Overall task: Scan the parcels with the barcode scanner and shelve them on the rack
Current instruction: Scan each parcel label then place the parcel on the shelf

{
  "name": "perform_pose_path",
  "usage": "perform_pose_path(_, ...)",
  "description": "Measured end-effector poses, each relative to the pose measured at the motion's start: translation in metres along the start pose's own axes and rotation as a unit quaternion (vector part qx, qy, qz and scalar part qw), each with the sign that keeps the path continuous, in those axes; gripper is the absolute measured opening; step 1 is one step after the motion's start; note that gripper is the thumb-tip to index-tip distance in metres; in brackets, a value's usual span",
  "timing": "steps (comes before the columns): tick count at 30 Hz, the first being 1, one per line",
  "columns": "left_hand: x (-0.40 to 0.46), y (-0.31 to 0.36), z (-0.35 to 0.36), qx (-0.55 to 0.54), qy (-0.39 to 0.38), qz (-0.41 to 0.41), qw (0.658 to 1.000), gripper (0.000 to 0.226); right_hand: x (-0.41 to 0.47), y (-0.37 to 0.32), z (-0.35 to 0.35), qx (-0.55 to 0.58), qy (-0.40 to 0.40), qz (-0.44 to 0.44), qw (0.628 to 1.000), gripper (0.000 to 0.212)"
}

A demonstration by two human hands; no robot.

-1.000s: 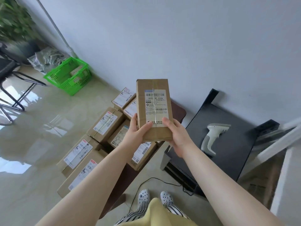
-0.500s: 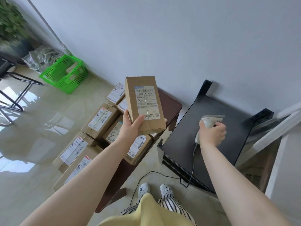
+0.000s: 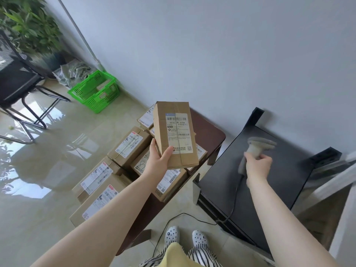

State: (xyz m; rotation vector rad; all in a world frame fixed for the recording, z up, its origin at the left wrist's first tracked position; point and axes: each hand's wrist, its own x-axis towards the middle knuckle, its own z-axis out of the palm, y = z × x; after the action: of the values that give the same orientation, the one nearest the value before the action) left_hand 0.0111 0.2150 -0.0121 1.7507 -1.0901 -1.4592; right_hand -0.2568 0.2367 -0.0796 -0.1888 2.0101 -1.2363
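now holding one parcel (image 3: 175,134) up in the left hand (image 3: 157,164), thumb on the front face near the lower edge, fingers behind, label (image 3: 178,132) turned to the camera. gripping the barcode scanner (image 3: 256,151) by its handle with the right hand (image 3: 258,166), fingers curled round it, above the black top (image 3: 240,180) of the low unit on the right. blurred there, so cannot tell exactly how the head of the scanner points. well apart from the parcel for now, not yet aimed at the label.

possibly a slip of the parcel: only one hand on it, holding at the bottom corner, the long upper part standing free and a little tilted. probably tipping forward or falling on the other parcels (image 3: 133,145) on the brown bench (image 3: 209,132) below if the grip loosens while attention goes to the scanner.

also a risk of a bad read: clear tape running down the middle of the label and crossing the barcode, perhaps giving glare. thumb close to the lower corner of the label, maybe covering a code if shifted upward.

then the cable (image 3: 192,218): lying loose on the floor just in front of the feet (image 3: 185,237), running up to the scanner. likely to pull tight or catch a shoe when lifting the scanner across, and to jerk the aim.

many labelled parcels lying just under the held one, so maybe scanning a wrong label by accident if the beam passes low. rack for shelving only partly in view at the right edge, if that is the rack at all.
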Motion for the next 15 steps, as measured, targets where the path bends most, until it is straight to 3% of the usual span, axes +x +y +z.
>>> perform_pose_path(3, 0.001, 0.006, 0.003, -0.011, 0.006, 0.003, 1.0, 0.08, -0.036, -0.037, 0.002, 0.08, -0.182, 0.025, 0.98, 0.027)
perform_pose_path(7, 0.001, 0.014, 0.01, -0.01, 0.018, 0.015, 1.0, 0.08, -0.086, -0.069, 0.003, 0.099, -0.387, 0.089, 0.912, 0.034)
perform_pose_path(10, 0.002, 0.016, 0.013, 0.002, 0.028, 0.021, 0.999, 0.081, -0.105, -0.075, 0.008, 0.097, -0.442, 0.1, 0.886, 0.037)
perform_pose_path(15, 0.003, 0.014, 0.013, 0.002, 0.031, 0.027, 0.999, 0.082, -0.113, -0.074, 0.015, 0.099, -0.448, 0.102, 0.883, 0.039)
